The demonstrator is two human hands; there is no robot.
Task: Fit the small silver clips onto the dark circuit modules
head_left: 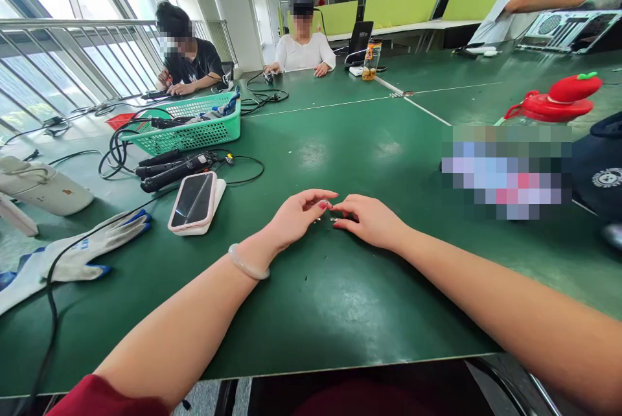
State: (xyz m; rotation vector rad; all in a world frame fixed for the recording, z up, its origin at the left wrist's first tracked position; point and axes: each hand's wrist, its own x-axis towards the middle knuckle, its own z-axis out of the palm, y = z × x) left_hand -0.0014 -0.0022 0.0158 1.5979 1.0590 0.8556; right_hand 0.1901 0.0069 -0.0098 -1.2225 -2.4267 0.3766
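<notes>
My left hand (pixel 302 210) is above the green table, thumb and fingers closed in a pinch on a small shiny piece (pixel 323 203) too tiny to name. From the right, my right hand (pixel 372 218) comes up to it, its fingertips almost meeting the left ones. The fingers of that hand are bent, and a small silvery bit (pixel 334 219) shows by its thumb tip; whether it is gripped there is unclear. Tiny dark specks lie on the tabletop (pixel 311 293) below the hands. A pale bangle (pixel 247 264) circles my left wrist.
Left of my hands lie a phone (pixel 194 201), a white-and-blue glove (pixel 92 247) and black tools (pixel 177 168) with cables. Behind them stands a green basket (pixel 189 134). A red-lidded bottle (pixel 554 102) and dark cap (pixel 600 163) are at right. Several people sit around the table.
</notes>
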